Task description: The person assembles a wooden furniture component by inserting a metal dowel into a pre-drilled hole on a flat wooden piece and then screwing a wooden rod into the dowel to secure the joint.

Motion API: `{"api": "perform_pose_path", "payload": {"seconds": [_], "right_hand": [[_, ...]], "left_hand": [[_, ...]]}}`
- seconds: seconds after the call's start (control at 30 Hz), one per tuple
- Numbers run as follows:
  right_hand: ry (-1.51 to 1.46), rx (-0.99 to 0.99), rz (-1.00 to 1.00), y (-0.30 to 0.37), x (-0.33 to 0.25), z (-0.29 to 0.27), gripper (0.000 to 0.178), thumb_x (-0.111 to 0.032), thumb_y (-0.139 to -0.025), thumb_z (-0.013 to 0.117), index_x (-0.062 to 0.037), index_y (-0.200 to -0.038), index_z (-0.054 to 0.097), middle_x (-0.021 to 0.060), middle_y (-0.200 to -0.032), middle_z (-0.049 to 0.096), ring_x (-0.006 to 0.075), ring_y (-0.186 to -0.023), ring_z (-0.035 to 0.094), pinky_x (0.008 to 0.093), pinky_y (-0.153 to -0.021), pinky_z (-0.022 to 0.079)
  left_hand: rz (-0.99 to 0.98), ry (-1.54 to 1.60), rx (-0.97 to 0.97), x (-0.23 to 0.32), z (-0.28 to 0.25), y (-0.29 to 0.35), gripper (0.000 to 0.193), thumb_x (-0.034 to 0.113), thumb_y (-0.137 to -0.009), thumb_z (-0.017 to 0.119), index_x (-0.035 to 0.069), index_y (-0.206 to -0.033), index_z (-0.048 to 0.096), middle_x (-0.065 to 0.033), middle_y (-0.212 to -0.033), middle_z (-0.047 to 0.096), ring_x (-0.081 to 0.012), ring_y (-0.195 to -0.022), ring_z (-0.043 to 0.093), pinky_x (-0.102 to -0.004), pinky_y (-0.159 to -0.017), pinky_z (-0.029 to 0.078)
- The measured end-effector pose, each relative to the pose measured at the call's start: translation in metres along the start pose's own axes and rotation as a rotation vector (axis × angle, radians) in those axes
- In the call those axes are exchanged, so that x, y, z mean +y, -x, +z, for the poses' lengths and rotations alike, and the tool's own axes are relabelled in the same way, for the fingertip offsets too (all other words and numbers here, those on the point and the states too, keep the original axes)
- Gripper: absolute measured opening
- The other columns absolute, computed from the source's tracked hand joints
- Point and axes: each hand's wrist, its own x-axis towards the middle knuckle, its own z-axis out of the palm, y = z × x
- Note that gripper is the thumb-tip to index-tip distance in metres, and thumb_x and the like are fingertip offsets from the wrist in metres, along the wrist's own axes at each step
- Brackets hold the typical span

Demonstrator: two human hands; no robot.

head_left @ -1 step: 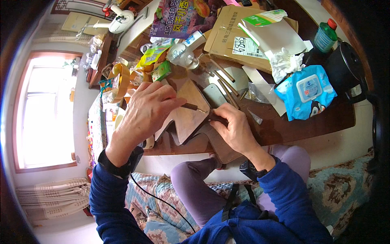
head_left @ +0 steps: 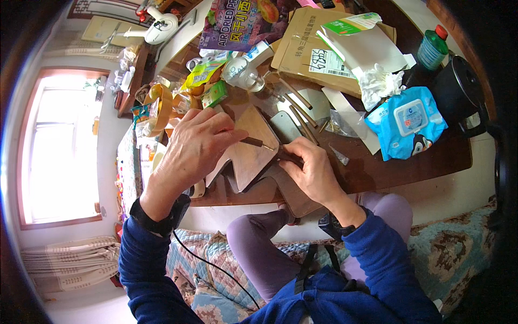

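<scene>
My left hand (head_left: 197, 137) is closed around a dark brown rod with a thin metal tip (head_left: 252, 141). That tip points toward the right corner of a pale wooden board (head_left: 251, 154) with angled edges. At the same corner, my right hand (head_left: 310, 167) pinches a short dark brown rod (head_left: 290, 156), partly hidden by the fingers. The rod and the board's corner seem to touch. More flat board pieces, among them a brown one (head_left: 295, 194), lie beneath and overhang the table's near edge. Several loose brown rods (head_left: 304, 124) rest beyond my right hand.
A clear plastic bag of small parts (head_left: 342, 123) lies right of the rods. Farther right are a blue wipes pack (head_left: 413, 121), a black pot (head_left: 458, 89) and a green bottle (head_left: 433, 48). A cardboard box (head_left: 302, 46) and a clear pump bottle (head_left: 245, 75) stand behind.
</scene>
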Motion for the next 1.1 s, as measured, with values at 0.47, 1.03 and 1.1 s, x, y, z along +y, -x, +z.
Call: {"api": "perform_pose_path", "payload": {"seconds": [0.47, 1.03, 1.1], "right_hand": [[-0.116, -0.210, 0.106, -0.004, 0.002, -0.022, 0.029, -0.011, -0.093, 0.070, 0.0099, -0.113, 0.066, 0.0263, -0.102, 0.072, 0.0386, -0.093, 0.073, 0.0398, -0.080, 0.055], [0.006, -0.065, 0.040, -0.004, 0.012, -0.002, 0.020, -0.002, -0.090, 0.071, 0.0049, -0.109, 0.071, 0.0191, -0.096, 0.074, 0.0305, -0.085, 0.073, 0.0376, -0.077, 0.056], [-0.085, -0.027, 0.136, -0.004, 0.013, 0.003, 0.018, 0.000, -0.090, 0.070, 0.0049, -0.108, 0.071, 0.0169, -0.093, 0.075, 0.0258, -0.083, 0.073, 0.0359, -0.076, 0.056]], "left_hand": [[0.080, -0.042, 0.002, 0.016, 0.012, -0.013, 0.022, 0.017, -0.084, 0.062, 0.014, -0.102, 0.072, -0.0005, -0.092, 0.059, -0.0206, -0.093, 0.060, -0.0354, -0.081, 0.050], [0.022, 0.127, -0.004, 0.002, 0.036, 0.000, 0.027, 0.013, -0.083, 0.062, 0.013, -0.107, 0.075, -0.0029, -0.094, 0.063, -0.0241, -0.094, 0.062, -0.0371, -0.082, 0.053], [0.019, 0.130, -0.007, 0.001, 0.038, 0.001, 0.028, 0.012, -0.082, 0.063, 0.012, -0.107, 0.075, -0.0030, -0.094, 0.063, -0.0242, -0.094, 0.063, -0.0374, -0.082, 0.053]]}}
